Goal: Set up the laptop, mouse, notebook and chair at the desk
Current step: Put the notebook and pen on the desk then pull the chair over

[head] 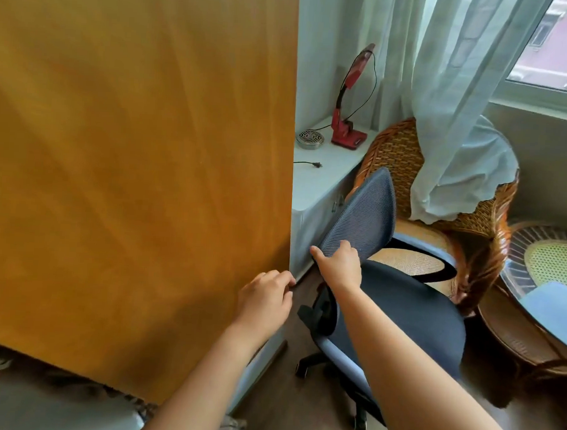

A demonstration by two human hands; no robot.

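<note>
A blue office chair (412, 307) with a mesh backrest (364, 215) and a wheeled black base stands on the wooden floor, right of a big orange-brown wooden panel (130, 174). My right hand (338, 267) grips the top edge of the backrest. My left hand (264, 301) rests against the panel's right edge, fingers curled, holding nothing that I can see. Laptop, mouse and notebook are not in view.
A white low cabinet (324, 171) behind the chair carries a red desk lamp (350, 100), a round metal tin (310, 139) and a loose plug. A wicker armchair (440, 196) draped by a curtain and a round wicker table (544, 294) crowd the right.
</note>
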